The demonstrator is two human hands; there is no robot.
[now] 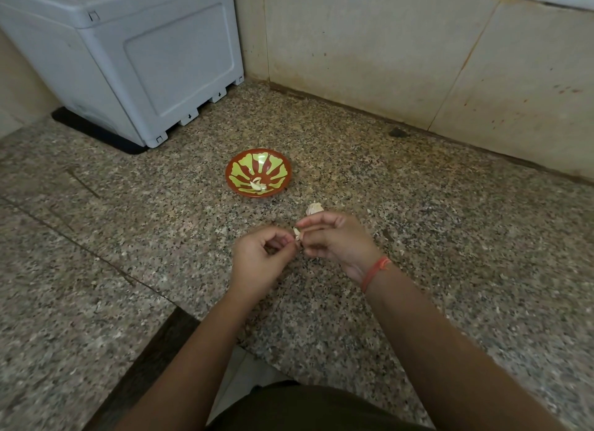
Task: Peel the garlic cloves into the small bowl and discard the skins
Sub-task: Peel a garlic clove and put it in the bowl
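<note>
Pale grey plastic box far left on the speckled granite tabletop, small red-and-green patterned bowl with peeled white cloves inside, left hand and right hand both curled, pinching one small pale garlic clove between them, papery garlic chunk lying just beyond.

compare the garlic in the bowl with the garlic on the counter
The garlic in the bowl looks peeled and smooth; the garlic on the counter looks papery, skin on. The garlic in the bowl is small pieces; the garlic on the counter is one bulkier lump. Both are pale.
</note>
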